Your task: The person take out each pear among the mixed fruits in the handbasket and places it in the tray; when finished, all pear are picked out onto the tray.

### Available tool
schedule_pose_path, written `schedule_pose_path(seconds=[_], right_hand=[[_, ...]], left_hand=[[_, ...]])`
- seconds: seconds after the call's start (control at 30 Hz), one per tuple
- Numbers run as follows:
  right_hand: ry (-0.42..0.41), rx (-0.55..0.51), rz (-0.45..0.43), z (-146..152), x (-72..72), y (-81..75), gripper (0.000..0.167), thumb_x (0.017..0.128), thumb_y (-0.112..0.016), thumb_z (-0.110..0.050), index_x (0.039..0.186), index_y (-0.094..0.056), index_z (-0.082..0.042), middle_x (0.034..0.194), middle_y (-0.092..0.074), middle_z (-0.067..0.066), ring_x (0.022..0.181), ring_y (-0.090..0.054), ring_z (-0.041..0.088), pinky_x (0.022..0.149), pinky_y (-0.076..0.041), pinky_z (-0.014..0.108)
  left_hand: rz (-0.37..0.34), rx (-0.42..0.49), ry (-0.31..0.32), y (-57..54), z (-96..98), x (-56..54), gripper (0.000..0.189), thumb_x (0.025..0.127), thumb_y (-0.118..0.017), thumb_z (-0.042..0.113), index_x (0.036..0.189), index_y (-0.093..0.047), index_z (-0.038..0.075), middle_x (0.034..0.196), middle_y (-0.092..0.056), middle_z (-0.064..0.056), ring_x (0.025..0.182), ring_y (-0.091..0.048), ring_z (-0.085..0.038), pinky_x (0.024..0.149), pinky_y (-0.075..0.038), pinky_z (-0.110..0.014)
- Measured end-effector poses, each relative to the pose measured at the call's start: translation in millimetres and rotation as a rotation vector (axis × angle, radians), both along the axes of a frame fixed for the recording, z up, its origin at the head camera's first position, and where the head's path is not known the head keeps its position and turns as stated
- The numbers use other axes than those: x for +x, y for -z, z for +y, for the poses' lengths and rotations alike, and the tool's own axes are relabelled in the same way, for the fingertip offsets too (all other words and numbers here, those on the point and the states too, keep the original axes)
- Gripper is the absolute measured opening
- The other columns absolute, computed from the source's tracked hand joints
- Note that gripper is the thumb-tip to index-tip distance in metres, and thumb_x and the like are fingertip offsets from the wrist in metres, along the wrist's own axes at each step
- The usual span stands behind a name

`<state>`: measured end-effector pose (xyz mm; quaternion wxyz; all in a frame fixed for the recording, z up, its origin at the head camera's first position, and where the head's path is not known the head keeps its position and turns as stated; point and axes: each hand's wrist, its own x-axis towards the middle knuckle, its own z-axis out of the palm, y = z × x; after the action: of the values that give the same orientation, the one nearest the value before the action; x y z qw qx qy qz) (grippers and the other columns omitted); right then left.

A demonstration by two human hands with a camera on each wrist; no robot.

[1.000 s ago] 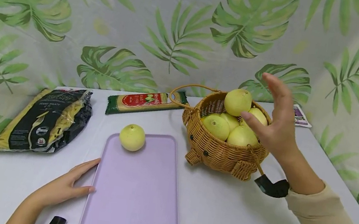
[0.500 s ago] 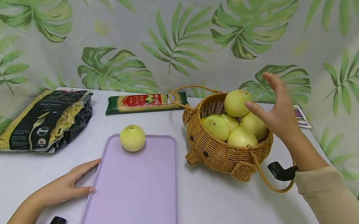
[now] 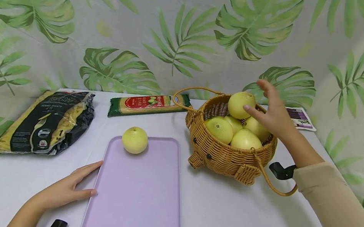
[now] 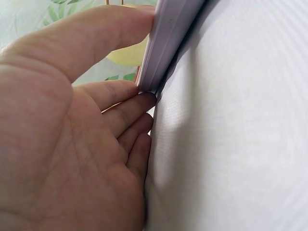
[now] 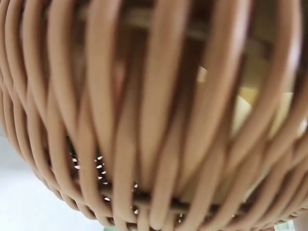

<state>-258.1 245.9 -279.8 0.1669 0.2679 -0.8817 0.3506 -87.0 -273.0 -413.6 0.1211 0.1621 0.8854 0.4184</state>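
A wicker basket [image 3: 227, 160] shaped like a pig holds several round, pale yellow-green fruits that look like Asian pears. One pear [image 3: 239, 105] sits on top of the heap. My right hand [image 3: 274, 115] is raised over the basket's right side, its fingers spread and gently bent; the thumb tip overlaps the top pear, but contact is unclear. Wicker weave [image 5: 159, 106] fills the right wrist view, hiding that hand. My left hand [image 3: 64, 190] touches the left rim of a lilac tray [image 3: 139, 196] with thumb and fingertips. Another pear [image 3: 134, 140] rests at the tray's far left corner.
A black and yellow bag of penne [image 3: 42, 123] lies at the left. A green and red pasta packet [image 3: 148, 105] lies along the back. A purple and white packet [image 3: 301, 118] is partly behind my right hand. The basket's right handle [image 3: 276, 187] droops outward near my wrist.
My right hand has moved left and slightly lower, towards the top pear. The basket's right handle has swung down and outward. The left hand and tray stay put.
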Motion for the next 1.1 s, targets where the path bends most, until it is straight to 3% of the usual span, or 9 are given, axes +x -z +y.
schedule_pose_path(seconds=[0.43,0.73,1.0,1.1], right_hand=[[0.036,-0.005,-0.138,-4,-1.0,5.3,0.075,0.086,-0.061,-0.029,0.144,-0.016,-0.014,0.144,-0.021,0.015,0.124,-0.025,0.043,0.094,-0.027,0.059],[0.003,-0.02,-0.157,-4,-4.6,8.2,0.075,0.086,-0.061,-0.023,0.143,-0.015,-0.01,0.143,-0.02,0.016,0.129,-0.021,0.035,0.098,-0.025,0.056],[-0.006,-0.022,-0.254,-22,16.4,-11.8,0.069,0.088,-0.057,-0.013,0.14,-0.014,0.004,0.14,-0.017,0.027,0.123,-0.025,0.047,0.095,-0.027,0.057],[-0.004,-0.017,-0.281,-24,17.9,-13.4,0.068,0.089,-0.056,-0.013,0.14,-0.014,0.004,0.14,-0.017,0.027,0.121,-0.027,0.049,0.094,-0.028,0.057]], left_hand=[[0.004,-0.012,-0.01,3.0,-0.7,-1.7,0.074,0.082,-0.065,0.03,0.143,-0.025,0.017,0.143,-0.023,-0.015,0.128,-0.015,-0.04,0.095,-0.015,-0.063],[0.011,-0.005,-0.004,4.0,-1.2,-2.6,0.075,0.082,-0.065,0.03,0.143,-0.025,0.013,0.143,-0.024,-0.017,0.129,-0.015,-0.04,0.095,-0.015,-0.064],[0.013,-0.008,-0.004,2.1,-0.3,-0.6,0.074,0.082,-0.065,0.03,0.143,-0.026,0.016,0.143,-0.024,-0.015,0.128,-0.016,-0.041,0.095,-0.016,-0.064],[0.018,-0.007,0.001,1.5,0.1,0.2,0.073,0.082,-0.065,0.029,0.142,-0.026,0.015,0.142,-0.025,-0.017,0.128,-0.016,-0.042,0.094,-0.016,-0.065]])
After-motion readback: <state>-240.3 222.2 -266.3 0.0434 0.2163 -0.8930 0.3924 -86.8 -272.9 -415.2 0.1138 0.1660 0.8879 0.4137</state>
